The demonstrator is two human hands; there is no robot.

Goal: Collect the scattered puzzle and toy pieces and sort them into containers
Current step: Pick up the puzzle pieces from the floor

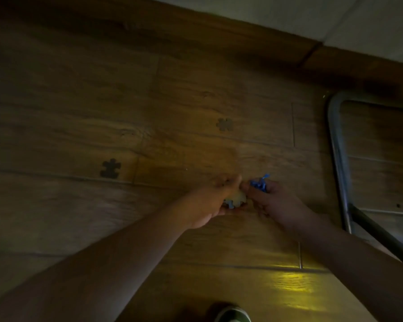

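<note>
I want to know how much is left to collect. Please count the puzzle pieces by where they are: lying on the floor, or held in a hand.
On the floor: 2, a dark puzzle piece and a pale puzzle piece.
In the left hand: a few pieces, too dim to count.
In the right hand: a bunch of blue pieces, number unclear.
Total sure: 2 loose.

Glossy wood-grain floor [102,112]; smooth metal frame [335,145].

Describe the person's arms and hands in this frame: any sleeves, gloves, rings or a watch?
Both forearms are bare all the way to the frame edge, with no sleeves in view. The left hand and right hand wear no gloves. The dim, blurred picture shows no watch, ring or bracelet.
</note>
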